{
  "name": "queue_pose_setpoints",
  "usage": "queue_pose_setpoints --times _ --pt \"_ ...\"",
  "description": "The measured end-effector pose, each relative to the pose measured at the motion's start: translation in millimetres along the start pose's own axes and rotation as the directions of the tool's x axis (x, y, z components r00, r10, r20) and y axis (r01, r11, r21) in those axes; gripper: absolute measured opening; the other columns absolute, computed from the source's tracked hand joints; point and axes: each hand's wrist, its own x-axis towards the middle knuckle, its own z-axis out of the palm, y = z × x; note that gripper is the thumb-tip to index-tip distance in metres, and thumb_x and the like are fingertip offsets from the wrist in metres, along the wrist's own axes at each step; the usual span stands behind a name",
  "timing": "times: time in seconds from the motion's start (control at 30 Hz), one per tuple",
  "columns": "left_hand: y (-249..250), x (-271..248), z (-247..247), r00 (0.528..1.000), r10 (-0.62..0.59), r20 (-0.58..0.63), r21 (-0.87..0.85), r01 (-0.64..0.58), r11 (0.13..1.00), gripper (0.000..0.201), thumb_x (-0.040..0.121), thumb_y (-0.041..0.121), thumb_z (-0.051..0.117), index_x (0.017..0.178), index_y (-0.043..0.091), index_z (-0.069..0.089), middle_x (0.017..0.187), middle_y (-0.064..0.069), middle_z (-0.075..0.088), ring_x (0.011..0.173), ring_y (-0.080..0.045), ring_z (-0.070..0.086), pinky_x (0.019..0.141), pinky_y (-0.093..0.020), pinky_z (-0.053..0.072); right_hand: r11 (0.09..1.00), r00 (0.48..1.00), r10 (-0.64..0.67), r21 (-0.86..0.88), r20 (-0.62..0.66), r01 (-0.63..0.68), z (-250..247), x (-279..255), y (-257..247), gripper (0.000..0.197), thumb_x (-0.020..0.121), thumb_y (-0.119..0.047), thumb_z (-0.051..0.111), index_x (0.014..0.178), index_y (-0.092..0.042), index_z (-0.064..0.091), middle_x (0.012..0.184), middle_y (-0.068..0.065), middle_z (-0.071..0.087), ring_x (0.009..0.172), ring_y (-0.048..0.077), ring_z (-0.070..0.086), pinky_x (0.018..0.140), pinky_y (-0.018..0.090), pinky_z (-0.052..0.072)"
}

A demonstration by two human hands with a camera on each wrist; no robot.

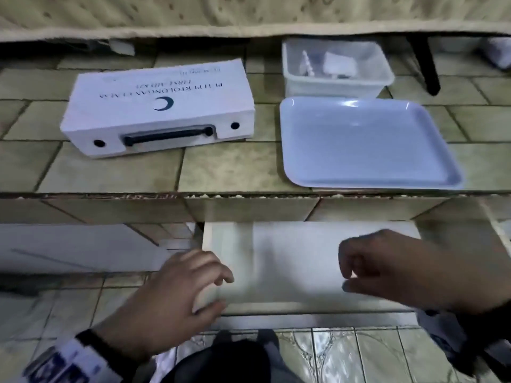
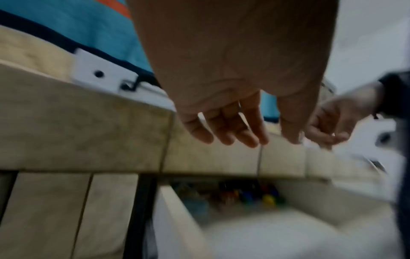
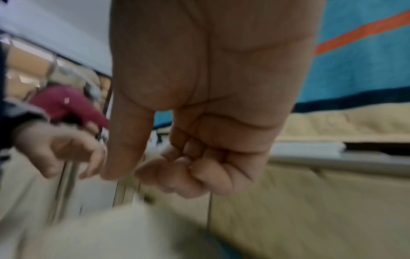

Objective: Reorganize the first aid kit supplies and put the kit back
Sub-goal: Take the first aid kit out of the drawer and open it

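The white first aid kit (image 1: 157, 111) lies closed on the tiled ledge at the left, its black handle facing me; its corner also shows in the left wrist view (image 2: 99, 73). Below the ledge a white drawer (image 1: 290, 261) stands pulled out. My left hand (image 1: 218, 291) hovers at the drawer's front left corner with fingers spread and relaxed (image 2: 244, 136), holding nothing. My right hand (image 1: 345, 272) hangs over the drawer's right half with fingers curled into the palm (image 3: 177, 171), and nothing is in it.
A clear plastic bin (image 1: 336, 69) with several small supplies sits at the back right of the ledge. In front of it lies a pale blue tray (image 1: 365, 142) with nothing on it. Small colourful items (image 2: 255, 194) lie at the drawer's back. A mattress edge (image 1: 249, 26) overhangs the ledge.
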Motion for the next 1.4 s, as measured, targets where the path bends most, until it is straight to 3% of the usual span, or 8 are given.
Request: queue_pose_setpoints --times 0.2,0.57,0.67,0.77,0.9,1.03,1.17,1.4 --pt "-11 12 58 0.966 -0.084 0.244 0.254 0.02 0.967 0.079 0.043 0.068 0.058 0.116 0.039 0.053 0.091 0.021 0.055 0.089 -0.002 0.041 0.074 -0.021 0.024 0.925 0.933 0.346 -0.198 0.093 -0.324 94 -21 47 0.041 0.068 -0.052 0.066 0.065 -0.03 0.032 0.068 -0.012 0.037 0.077 0.012 0.044 0.055 0.024 0.029" --pt "-17 26 43 0.897 -0.398 -0.194 0.26 0.438 0.86 0.074 0.044 0.045 0.09 0.105 0.02 0.054 0.078 0.003 0.066 0.072 -0.025 0.066 0.072 -0.034 0.029 0.84 0.805 0.495 -0.057 -0.327 -0.539 82 9 45 0.046 0.068 -0.034 0.073 0.069 -0.023 0.029 0.069 -0.001 0.061 0.069 0.021 0.067 0.05 0.025 0.028" --pt "-12 35 9 0.773 -0.479 -0.415 0.074 0.554 0.829 0.021 0.078 0.029 0.069 0.093 0.02 0.057 0.069 0.004 0.059 0.067 -0.027 0.061 0.07 -0.038 0.041 0.911 0.832 0.395 0.047 -0.39 -0.41 70 22 34 0.055 0.059 -0.021 0.081 0.061 -0.022 0.026 0.044 -0.002 0.046 0.04 0.024 0.056 0.041 0.02 0.02" --pt "-10 36 -26 0.612 -0.603 -0.512 -0.266 0.554 0.789 0.019 0.084 0.023 0.065 0.093 0.027 0.048 0.071 0.009 0.051 0.064 -0.018 0.052 0.065 -0.034 0.039 0.948 0.82 0.262 0.295 -0.509 -0.12 40 43 9 0.046 0.076 -0.024 0.07 0.054 -0.021 0.03 0.044 -0.003 0.035 0.042 0.015 0.04 0.045 0.026 0.027" --pt "-19 32 -59 0.354 -0.712 -0.606 -0.538 0.478 0.695 0.019 0.087 0.026 0.061 0.1 0.019 0.049 0.08 -0.001 0.055 0.068 -0.014 0.052 0.058 -0.032 0.035 0.575 0.837 0.236 0.765 -0.494 0.29 -17 70 -33 0.032 0.083 -0.014 0.067 0.064 -0.019 0.042 0.051 -0.007 0.042 0.048 0.011 0.038 0.048 0.02 0.033" --pt "-49 35 -79 0.2 -0.932 -0.304 -0.918 0.201 0.342 0.037 0.092 0.028 0.056 0.122 0.01 0.046 0.109 -0.009 0.058 0.091 -0.025 0.059 0.08 -0.035 0.045 -0.079 0.965 0.202 0.979 -0.168 0.187 -63 96 -63 0.01 0.089 -0.014 0.059 0.084 -0.012 0.051 0.074 0.009 0.056 0.062 0.018 0.057 0.052 0.025 0.049" --pt "-63 42 -104 0.285 -0.956 -0.068 -0.979 -0.205 0.008 0.041 0.099 0.02 0.042 0.137 0.005 0.036 0.119 -0.02 0.048 0.105 -0.03 0.055 0.099 -0.035 0.041 -0.466 0.985 0.155 0.885 0.075 0.006 -91 133 -78 0.017 0.091 -0.023 0.056 0.087 -0.008 0.049 0.099 0.02 0.051 0.1 0.031 0.052 0.075 0.043 0.053" --pt "-93 58 -136 0.407 -0.913 -0.02 -0.986 -0.161 -0.05 0.031 0.094 0.031 0.051 0.116 0.009 0.051 0.103 -0.014 0.064 0.091 -0.024 0.063 0.083 -0.032 0.046 -0.409 0.938 0.327 0.912 0.114 0.031 -103 183 -96 0.025 0.091 -0.033 0.057 0.093 -0.009 0.054 0.089 0.013 0.055 0.084 0.026 0.055 0.072 0.045 0.05"
